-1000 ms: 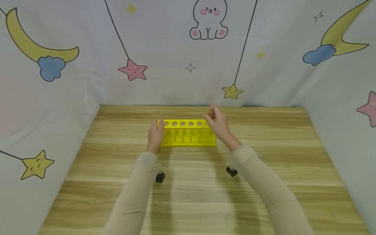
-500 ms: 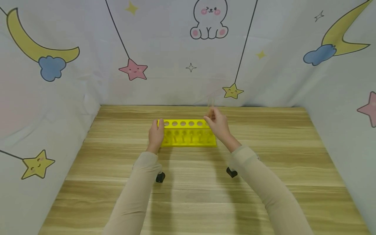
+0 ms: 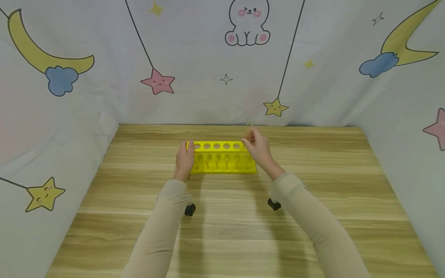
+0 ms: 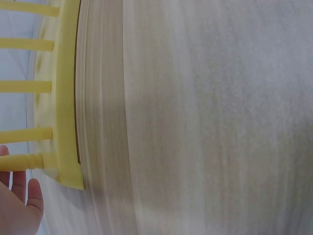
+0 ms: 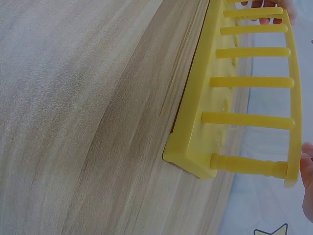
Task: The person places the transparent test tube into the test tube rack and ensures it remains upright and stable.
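Observation:
A yellow test tube rack (image 3: 222, 164) with a row of round holes stands upright on the table. My left hand (image 3: 184, 159) grips its left end, the thumb on the near side. At the right end, my right hand (image 3: 259, 148) pinches a clear test tube (image 3: 250, 124) by thumb and fingertips. The tube is faint, and its lower part is hidden by the hand. I cannot tell whether it sits in the last hole. In the right wrist view, the rack (image 5: 188, 122) shows yellow posts, with the right hand (image 5: 307, 183) beside the top bar.
The wood-grain table (image 3: 229, 239) carries the rack near its far side. White cloth (image 3: 198, 104) with printed stars and moons encloses the back and both sides. A black piece (image 3: 189, 209) hangs under the left wrist, and another black piece (image 3: 274, 204) under the right.
The test tube's top has sunk slightly between the fingers of the right hand. Both hands and the rack keep nearly the same places.

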`<state>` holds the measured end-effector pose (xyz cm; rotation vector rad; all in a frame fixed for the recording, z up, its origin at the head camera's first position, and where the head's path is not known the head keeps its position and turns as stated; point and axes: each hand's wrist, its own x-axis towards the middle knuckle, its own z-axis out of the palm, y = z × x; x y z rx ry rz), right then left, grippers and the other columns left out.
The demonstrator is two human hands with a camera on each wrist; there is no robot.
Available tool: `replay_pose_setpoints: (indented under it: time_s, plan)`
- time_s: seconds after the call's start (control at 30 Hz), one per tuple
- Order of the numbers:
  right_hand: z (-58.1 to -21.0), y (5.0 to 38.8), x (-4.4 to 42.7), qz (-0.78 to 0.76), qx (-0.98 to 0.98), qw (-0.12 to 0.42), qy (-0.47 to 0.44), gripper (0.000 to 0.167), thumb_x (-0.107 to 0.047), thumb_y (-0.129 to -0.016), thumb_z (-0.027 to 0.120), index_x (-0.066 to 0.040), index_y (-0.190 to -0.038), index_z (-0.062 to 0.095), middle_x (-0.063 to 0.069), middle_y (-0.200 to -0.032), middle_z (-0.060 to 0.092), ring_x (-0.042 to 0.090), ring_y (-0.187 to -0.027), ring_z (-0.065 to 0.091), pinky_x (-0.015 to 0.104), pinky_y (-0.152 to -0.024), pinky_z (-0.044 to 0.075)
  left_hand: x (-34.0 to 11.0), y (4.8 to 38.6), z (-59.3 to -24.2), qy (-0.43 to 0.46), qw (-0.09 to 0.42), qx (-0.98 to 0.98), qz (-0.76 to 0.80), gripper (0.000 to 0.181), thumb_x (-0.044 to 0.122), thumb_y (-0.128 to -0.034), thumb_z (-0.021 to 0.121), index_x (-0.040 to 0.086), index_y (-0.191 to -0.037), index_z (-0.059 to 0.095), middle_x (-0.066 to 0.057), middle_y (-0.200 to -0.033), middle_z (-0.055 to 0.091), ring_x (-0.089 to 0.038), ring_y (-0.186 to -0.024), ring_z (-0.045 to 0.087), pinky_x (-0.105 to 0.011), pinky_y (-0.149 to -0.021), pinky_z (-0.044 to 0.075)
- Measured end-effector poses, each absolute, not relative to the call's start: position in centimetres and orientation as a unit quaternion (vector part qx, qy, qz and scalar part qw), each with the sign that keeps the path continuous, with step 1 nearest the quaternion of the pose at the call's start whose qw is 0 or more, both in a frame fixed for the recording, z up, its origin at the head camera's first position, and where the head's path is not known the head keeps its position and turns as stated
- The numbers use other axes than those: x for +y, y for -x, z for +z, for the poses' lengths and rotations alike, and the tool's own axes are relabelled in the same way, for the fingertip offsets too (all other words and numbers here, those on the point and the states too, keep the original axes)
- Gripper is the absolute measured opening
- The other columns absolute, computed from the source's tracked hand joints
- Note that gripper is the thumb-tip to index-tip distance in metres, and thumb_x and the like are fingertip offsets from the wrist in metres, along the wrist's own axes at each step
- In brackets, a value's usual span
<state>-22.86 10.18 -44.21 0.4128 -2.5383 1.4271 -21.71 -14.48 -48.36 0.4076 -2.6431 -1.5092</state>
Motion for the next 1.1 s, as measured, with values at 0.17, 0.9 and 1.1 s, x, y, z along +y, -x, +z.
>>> replay_pose_setpoints:
  time_s: [0.17, 0.9, 1.1]
  plan:
    - [-44.27, 22.77, 10.15, 0.482, -0.86, 0.096, -0.135, 0.018, -0.016, -0.085, 0.057, -0.005, -0.084, 0.043, 0.011, -0.082, 0.055, 0.024, -0.089, 0.06, 0.034, -0.076, 0.051, -14.45, 21.66, -48.3, -0.132, 0.039, -0.86, -0.492, 0.045, 0.045, -0.094, 0.026, 0.006, -0.11, 0.043, -0.013, -0.098, 0.051, -0.027, -0.089, 0.045, -0.04, -0.083, 0.039]
    - [-43.96, 22.7, 10.17, 0.462, -0.875, 0.068, -0.129, 0.016, -0.016, -0.086, 0.057, -0.006, -0.086, 0.044, 0.01, -0.08, 0.057, 0.022, -0.082, 0.058, 0.033, -0.078, 0.05, -14.47, 21.59, -48.18, -0.132, 0.033, -0.861, -0.489, 0.049, 0.047, -0.0936, 0.025, 0.006, -0.114, 0.042, -0.014, -0.105, 0.052, -0.027, -0.093, 0.046, -0.042, -0.085, 0.039]
    - [-43.88, 22.78, 10.18, 0.457, -0.878, 0.057, -0.13, 0.018, -0.017, -0.085, 0.059, -0.006, -0.086, 0.045, 0.01, -0.081, 0.058, 0.022, -0.078, 0.056, 0.034, -0.076, 0.049, -14.46, 21.66, -48.31, -0.131, 0.037, -0.861, -0.49, 0.048, 0.046, -0.0938, 0.025, 0.006, -0.112, 0.042, -0.015, -0.103, 0.052, -0.027, -0.091, 0.045, -0.041, -0.083, 0.039]
